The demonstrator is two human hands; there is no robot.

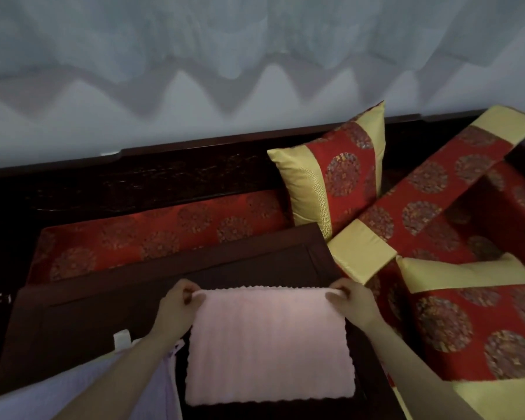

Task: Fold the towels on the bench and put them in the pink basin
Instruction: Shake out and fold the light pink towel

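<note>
A pale pink towel (267, 344) with a scalloped edge lies spread flat on the dark wooden bench top (103, 304). My left hand (176, 304) pinches its far left corner. My right hand (350, 301) pinches its far right corner. Both corners are slightly lifted off the wood. A lavender towel (73, 389) lies at the lower left, partly under my left forearm, with a small white tag (122, 339) at its far edge. The pink basin is out of view.
Red seat padding (152, 234) lies beyond the bench top. Red and yellow cushions (334, 177) lean at the back right, and another cushion (473, 322) sits close to my right arm. A dark carved backrest (164, 174) and a pale wall stand behind.
</note>
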